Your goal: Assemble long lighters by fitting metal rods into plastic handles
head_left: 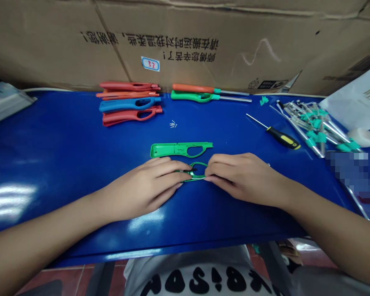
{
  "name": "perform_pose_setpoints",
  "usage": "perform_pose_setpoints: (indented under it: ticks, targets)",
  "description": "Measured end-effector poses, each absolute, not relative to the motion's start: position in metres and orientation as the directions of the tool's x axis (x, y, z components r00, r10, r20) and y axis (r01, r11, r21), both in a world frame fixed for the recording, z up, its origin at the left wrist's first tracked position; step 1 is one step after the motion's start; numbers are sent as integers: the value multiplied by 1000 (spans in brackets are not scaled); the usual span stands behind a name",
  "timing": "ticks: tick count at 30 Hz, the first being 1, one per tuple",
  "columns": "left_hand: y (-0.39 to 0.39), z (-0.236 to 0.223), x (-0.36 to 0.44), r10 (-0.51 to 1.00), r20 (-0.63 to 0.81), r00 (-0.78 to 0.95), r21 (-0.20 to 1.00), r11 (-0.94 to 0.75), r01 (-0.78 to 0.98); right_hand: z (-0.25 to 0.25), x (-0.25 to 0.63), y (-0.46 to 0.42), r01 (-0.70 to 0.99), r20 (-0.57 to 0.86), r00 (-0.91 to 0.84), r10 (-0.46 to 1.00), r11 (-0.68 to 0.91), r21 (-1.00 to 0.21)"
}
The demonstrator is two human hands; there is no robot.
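My left hand (151, 185) and my right hand (237, 174) both rest on the blue table (64, 164) and pinch a green plastic lighter shell half (197, 170) between their fingertips. Only its looped trigger part shows between the hands. Just beyond them lies a second green shell half (180, 149), open side up, touched by neither hand.
Red, orange and blue shell halves (129, 102) are stacked at the back left. An orange and a green assembled lighter (203, 93) lie behind centre. A black-and-yellow screwdriver (279, 135) and a pile of metal tubes with teal fittings (317, 123) sit at right. Cardboard boxes (185, 37) wall the back.
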State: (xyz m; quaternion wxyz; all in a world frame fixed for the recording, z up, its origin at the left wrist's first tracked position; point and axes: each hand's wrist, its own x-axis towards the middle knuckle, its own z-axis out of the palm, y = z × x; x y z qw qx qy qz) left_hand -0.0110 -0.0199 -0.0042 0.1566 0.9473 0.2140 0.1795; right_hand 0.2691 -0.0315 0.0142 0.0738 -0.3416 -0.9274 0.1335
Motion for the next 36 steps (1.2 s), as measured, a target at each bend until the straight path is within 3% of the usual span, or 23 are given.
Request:
perform_pose_setpoints:
  ticks: [15, 22, 28, 36]
  targets:
    - [-19, -4, -14, 412, 260, 873, 304, -893, 331, 15, 262, -31, 633, 80, -611, 788, 546, -549]
    - [-18, -1, -13, 340, 280, 898, 193, -936, 294, 15, 261, -30, 565, 88, -618, 782, 519, -642]
    - [-21, 3, -10, 317, 264, 911, 115, -948, 297, 16, 261, -30, 581, 77, -609, 789, 510, -635]
    - [-18, -2, -15, 318, 315, 894, 168, -946, 277, 13, 262, -32, 596, 56, -652, 756, 557, -579]
